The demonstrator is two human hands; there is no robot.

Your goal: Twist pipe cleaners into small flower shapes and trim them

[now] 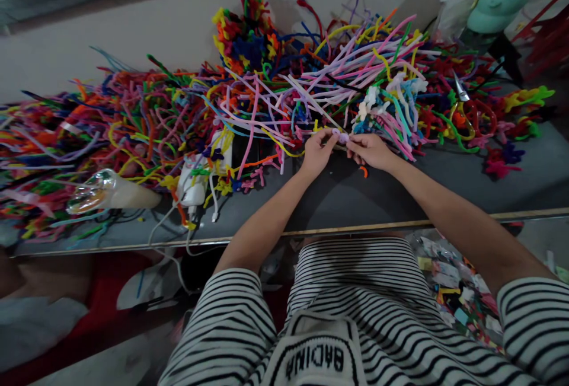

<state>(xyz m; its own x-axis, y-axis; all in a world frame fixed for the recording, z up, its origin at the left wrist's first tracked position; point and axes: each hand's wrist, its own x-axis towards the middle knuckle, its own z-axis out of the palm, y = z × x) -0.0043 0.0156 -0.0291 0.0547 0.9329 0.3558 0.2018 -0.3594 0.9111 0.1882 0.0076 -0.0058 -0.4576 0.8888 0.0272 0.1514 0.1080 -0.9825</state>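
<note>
Both of my hands meet over the dark table, pinching a pale purple pipe cleaner [341, 136] that is bent into small loops. On its left end are the closed fingertips of my left hand [319, 150]. My right hand [370, 150] grips the other end between thumb and fingers. A short orange pipe cleaner piece [364, 171] lies just below my right hand. Behind the hands spread long pink and lilac pipe cleaners [329, 80]. A bunch of white and blue pipe cleaner shapes [377, 101] lies just beyond my right hand.
Scissors [463, 104] with yellow handles lie to the right among coloured pieces. A white power adapter [192, 181] with cables and a plastic-wrapped roll [128, 193] sit on the left. A teal container [493, 9] stands at the back right. Scraps [462, 285] litter the floor.
</note>
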